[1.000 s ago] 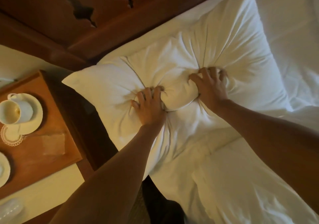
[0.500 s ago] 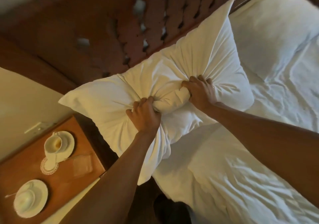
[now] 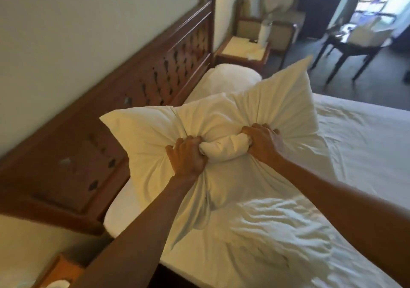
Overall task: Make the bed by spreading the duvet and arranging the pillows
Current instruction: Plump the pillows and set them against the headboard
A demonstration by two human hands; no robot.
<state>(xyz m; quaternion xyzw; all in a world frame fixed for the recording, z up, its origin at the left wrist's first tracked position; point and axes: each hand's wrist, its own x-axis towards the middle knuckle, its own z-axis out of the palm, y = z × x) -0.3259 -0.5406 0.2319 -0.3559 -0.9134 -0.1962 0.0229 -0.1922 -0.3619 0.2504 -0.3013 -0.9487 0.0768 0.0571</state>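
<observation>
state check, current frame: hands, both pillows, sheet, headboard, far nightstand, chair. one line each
left hand: clenched on a bunch of pillow fabric
right hand: clenched on the same pillow
held pillow: lifted off the bed, pinched at the middle, corners flared
second pillow: lying flat by the headboard
bedsheet: wrinkled, uncovered, no duvet on it
headboard: upright against the wall
far nightstand: white items on top, blurred
chair: upright by the window

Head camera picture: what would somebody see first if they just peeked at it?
First, the big white pillow in the middle, bunched up and lifted off the bed by the left hand and the right hand. Behind it on the left runs the dark carved wooden headboard, with a second pillow lying flat at the bed's far end.
</observation>
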